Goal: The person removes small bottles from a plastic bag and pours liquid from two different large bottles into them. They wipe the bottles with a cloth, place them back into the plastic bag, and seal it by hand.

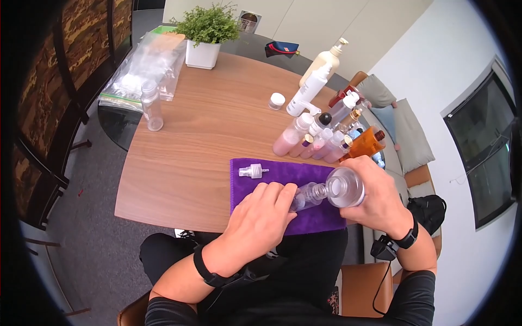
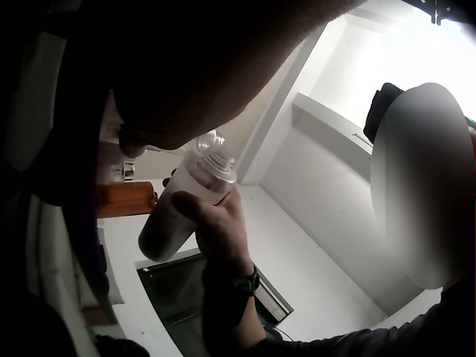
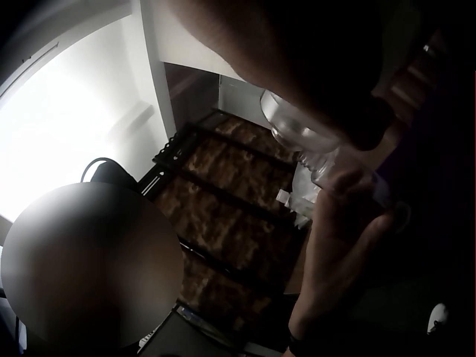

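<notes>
My left hand [image 1: 254, 218] grips a small clear bottle [image 1: 308, 196] that leans to the right over a purple towel [image 1: 321, 223]. In my right hand [image 1: 381, 198] is a larger clear bottle [image 1: 345, 187], tipped so that its neck meets the mouth of the small one. The left wrist view shows this larger bottle [image 2: 175, 219] slanting, with fingers wrapped round its body. From the right wrist view, the left hand [image 3: 338, 230] curls about the small bottle, mostly in shadow. A clear spray pump top [image 1: 252, 171] lies on the towel's upper left.
Several cosmetic bottles crowd the table's right side, among them a white pump bottle [image 1: 310, 92] and an amber bottle [image 1: 365, 144]. A white-lidded jar [image 1: 277, 100] stands behind. Leftward are an empty clear bottle [image 1: 152, 108], plastic bags [image 1: 144, 68] and a potted plant [image 1: 206, 32].
</notes>
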A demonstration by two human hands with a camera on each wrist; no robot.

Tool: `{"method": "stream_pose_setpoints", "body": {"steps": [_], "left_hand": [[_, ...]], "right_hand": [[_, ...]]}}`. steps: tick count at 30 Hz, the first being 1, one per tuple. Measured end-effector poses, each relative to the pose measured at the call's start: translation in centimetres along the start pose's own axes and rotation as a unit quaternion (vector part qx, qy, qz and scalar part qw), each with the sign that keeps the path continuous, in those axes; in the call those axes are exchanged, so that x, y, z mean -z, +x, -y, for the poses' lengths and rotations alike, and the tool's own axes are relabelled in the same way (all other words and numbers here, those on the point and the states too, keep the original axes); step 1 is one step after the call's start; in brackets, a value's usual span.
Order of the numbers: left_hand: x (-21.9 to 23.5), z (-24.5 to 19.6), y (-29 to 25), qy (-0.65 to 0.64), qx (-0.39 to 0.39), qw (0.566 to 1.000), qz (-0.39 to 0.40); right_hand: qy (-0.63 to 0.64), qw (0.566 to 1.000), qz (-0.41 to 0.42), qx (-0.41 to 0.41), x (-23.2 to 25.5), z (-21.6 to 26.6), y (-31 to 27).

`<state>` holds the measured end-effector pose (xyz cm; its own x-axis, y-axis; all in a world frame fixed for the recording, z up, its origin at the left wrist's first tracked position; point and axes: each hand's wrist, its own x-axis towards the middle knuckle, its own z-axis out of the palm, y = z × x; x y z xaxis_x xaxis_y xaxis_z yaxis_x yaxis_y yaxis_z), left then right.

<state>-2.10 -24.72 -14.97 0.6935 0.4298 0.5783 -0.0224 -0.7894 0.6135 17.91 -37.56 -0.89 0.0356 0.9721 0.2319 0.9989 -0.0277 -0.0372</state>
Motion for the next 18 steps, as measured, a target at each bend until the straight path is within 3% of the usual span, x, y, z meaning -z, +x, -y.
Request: {"method": "stream_pose_setpoints", "body": {"steps": [18], "left_hand": [[0.0,-0.2,0.1,0.008,0.009,1.0,0.006]], "right_hand": [[-0.076,0.997,0.009,0.017,1.1,0.7,0.5]]}}
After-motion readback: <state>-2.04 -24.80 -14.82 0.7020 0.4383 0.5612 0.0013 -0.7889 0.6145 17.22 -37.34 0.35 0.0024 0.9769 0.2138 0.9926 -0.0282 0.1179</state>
